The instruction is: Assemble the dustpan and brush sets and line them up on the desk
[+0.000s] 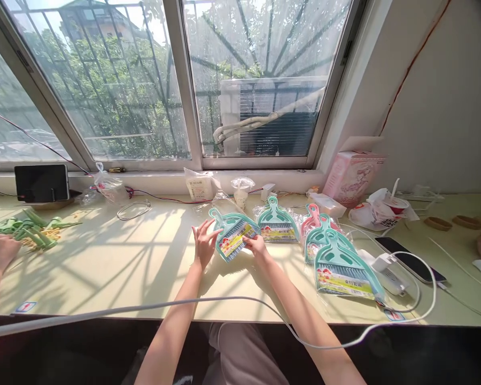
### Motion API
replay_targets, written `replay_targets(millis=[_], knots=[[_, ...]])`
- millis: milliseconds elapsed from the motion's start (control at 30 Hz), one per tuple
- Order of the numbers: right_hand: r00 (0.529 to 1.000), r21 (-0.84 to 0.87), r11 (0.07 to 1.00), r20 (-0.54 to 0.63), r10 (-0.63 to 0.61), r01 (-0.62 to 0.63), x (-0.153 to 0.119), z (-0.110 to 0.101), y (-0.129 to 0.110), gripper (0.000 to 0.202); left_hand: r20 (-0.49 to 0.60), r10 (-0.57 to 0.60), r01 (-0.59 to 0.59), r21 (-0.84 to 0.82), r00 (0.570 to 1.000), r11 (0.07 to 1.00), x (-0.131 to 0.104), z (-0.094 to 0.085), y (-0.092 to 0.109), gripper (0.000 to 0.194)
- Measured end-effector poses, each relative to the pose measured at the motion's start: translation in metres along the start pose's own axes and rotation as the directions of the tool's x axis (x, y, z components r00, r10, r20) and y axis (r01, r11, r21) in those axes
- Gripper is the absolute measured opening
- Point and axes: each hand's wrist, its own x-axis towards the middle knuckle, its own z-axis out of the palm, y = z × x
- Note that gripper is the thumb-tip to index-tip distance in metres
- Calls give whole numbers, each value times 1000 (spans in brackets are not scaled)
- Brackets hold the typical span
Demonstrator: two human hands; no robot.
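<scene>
A turquoise dustpan and brush set in clear wrapping, with a yellow and white label, is tilted above the table. My right hand pinches it at its lower right edge, thumb over the label. On its left side is my left hand, fingers stretched out and apart, one of them reaching over the pan's edge. Another turquoise dustpan set lies just behind my right hand. Farther right, several wrapped sets overlap, a turquoise one in front and a pink-handled one behind.
A white cable crosses in front of my forearms. At right lie a phone and a white charger. A lidded plastic cup and a pink box stand near the window. Other people's hands show at both sides.
</scene>
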Motion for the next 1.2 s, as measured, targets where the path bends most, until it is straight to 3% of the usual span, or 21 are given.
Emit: replay_targets(millis=[67,100,167,233,300,367,400,533,700,800,933,1033,1200], knots=[[999,22,999,-29,-24,25,0,1,1,57,9,-16,17,-63,1000,998,-3,1,8,22],[999,35,999,-34,-37,38,-1,1,0,59,-22,-48,45,-107,999,993,-4,1,12,32],[998,55,997,-25,-61,62,-2,2,-2,61,-131,-177,142,-242,975,960,-3,-2,17,68],[997,64,995,-4,-74,74,-4,3,-5,62,-151,-398,292,-460,905,838,2,-8,18,91],[997,60,996,14,-73,72,-7,6,-7,64,74,-563,464,-658,823,592,8,-12,17,101],[998,42,997,21,-65,64,-9,8,-6,67,361,-538,599,-708,761,372,11,-11,19,109],[998,31,998,20,-60,60,-9,9,-5,68,440,-494,630,-704,750,329,10,-8,21,111],[996,32,996,-44,-79,80,-10,8,0,69,452,-464,630,-683,762,369,-5,11,39,108],[974,90,992,-217,-69,90,-7,1,-6,49,646,-351,735,-577,678,356,-14,15,53,88],[983,92,993,-178,-51,68,-7,1,-9,46,595,-388,710,-603,704,364,-9,12,50,78],[996,65,996,-74,-52,57,-10,6,-6,53,468,-498,672,-623,730,399,-4,13,42,88],[999,30,999,-41,22,-21,-11,7,-5,51,443,-478,644,-623,758,444,-5,12,39,89],[988,62,993,-107,109,-103,-9,3,-12,36,434,-400,586,-672,807,453,-3,6,43,90]])
